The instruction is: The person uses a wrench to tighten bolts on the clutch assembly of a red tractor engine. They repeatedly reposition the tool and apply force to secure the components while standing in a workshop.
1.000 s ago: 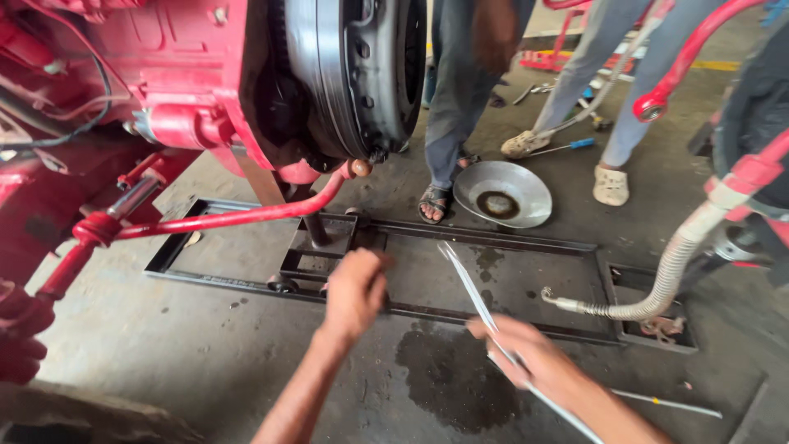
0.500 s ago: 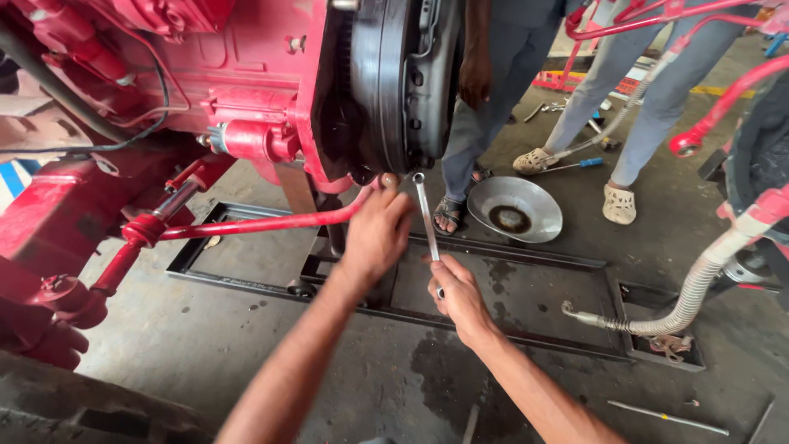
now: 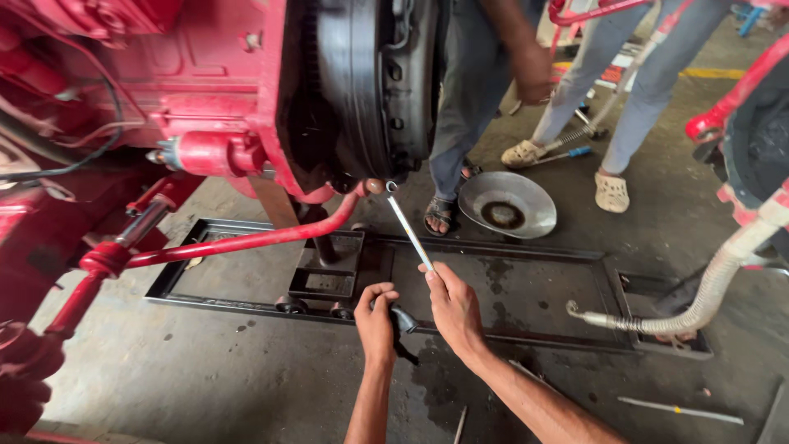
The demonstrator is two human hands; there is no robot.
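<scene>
No packages, labels, signs or screens

Nothing of the kind shows anywhere in the frame, from the red machine at the upper left to the concrete floor at the bottom (a small pale patch at the far left edge is too cut off to tell what it is).
</scene>
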